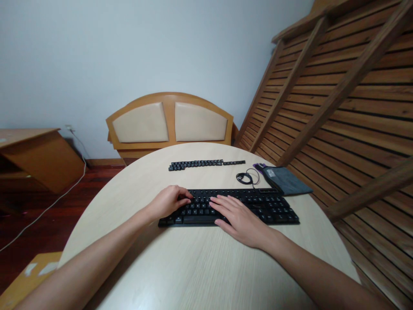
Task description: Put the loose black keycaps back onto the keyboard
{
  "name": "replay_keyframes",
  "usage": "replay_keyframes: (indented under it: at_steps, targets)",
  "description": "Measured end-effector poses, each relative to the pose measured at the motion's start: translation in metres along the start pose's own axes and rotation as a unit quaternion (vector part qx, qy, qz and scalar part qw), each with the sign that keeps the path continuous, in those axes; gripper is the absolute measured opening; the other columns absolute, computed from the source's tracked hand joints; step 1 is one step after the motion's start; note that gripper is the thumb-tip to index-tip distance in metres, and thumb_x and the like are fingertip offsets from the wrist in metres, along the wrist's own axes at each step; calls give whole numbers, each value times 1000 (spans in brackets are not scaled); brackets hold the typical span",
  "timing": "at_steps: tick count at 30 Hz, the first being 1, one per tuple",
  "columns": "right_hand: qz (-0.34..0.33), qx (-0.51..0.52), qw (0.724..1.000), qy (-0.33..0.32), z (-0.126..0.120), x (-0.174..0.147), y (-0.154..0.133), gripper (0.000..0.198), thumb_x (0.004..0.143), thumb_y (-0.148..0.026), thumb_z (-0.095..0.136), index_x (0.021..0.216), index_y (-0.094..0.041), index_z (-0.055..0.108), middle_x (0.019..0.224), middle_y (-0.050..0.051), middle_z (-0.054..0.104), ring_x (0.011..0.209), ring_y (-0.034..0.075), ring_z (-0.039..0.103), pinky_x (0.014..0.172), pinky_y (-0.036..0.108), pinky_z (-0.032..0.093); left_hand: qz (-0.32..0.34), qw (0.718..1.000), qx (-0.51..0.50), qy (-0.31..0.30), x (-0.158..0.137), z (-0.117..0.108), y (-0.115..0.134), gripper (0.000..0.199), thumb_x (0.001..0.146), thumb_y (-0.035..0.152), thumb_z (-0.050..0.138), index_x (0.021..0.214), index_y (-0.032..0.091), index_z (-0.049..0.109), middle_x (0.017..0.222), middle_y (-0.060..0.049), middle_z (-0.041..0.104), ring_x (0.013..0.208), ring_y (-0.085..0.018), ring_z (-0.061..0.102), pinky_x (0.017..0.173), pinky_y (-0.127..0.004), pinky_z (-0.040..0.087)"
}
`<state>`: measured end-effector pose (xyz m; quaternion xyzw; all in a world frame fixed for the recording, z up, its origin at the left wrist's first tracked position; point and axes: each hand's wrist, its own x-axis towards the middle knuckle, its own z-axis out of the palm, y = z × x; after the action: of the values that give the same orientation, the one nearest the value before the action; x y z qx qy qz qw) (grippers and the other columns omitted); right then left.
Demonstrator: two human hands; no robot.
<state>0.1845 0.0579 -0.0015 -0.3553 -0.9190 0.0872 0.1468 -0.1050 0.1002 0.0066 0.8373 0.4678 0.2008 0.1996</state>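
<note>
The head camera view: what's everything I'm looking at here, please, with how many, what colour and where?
Table: one, pale wood, centre
Keyboard: one, black, on the table under the hands
Loose keycaps: too small to count, black, in a row beyond the keyboard
Cable: one, black, coiled behind the keyboard
Cloth item: one, grey with purple, table's right side
Headboard: one, light brown with cream panels, behind the table
Slatted panel: one, brown, right
Desk: one, brown, left
Cord: one, whitish, left
Board: one, yellowish, lower left
Wall: pale blue-grey, background
Floor: reddish brown, left
Left hand: one, bare, at keyboard's left part
Right hand: one, bare, over keyboard's middle
</note>
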Motion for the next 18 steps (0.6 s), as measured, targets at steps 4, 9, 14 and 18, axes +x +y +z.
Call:
replay_keyframes:
  at_steps: [4,9,14,18]
  targets:
    - [-2,-2,1000,1,0,0,0,49,101,-41,48,147,-26,47,156,5,44,144,25,38,119,52,30,56,994,93,19,-2,0,5,16,92,22,62,100,23,76,100,-3,76,95,-22,67,86,-33,50]
    - [-6,6,1000,10,1,0,0,49,101,-41,48,148,-28,47,155,5,45,143,26,39,118,53,31,93,986,136,13,-5,1,13,24,96,18,53,102,22,76,102,-5,75,96,-23,66,84,-33,51]
    - [-6,4,1000,10,0,0,0,49,101,-41,49,148,-28,46,155,5,45,143,26,39,118,53,31,86,986,140,13,-4,2,15,26,95,18,51,101,21,76,102,-6,75,96,-23,66,83,-32,52]
    - [-7,3,1000,12,1,0,1,49,101,-41,49,148,-28,46,155,5,45,143,26,40,118,53,32,99,983,154,4,-4,0,15,29,93,15,49,103,21,76,98,-5,76,92,-22,66,81,-31,52]
